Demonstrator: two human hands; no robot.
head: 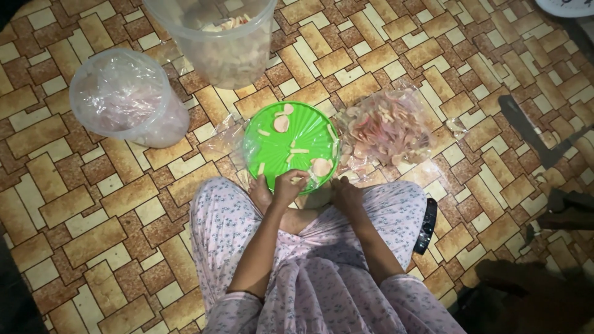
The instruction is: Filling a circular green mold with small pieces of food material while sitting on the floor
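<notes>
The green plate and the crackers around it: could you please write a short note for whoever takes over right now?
Left hand: at the near rim of the green plate, fingers closed on a small pale piece.
Right hand: resting beside the plate; grip cannot be told.
A few crackers and sticks lie on the plate. The clear bag of crackers lies open to its right. Beyond stand a tub of crackers and a bag-lined tub.
Done and left: unclear.
</notes>
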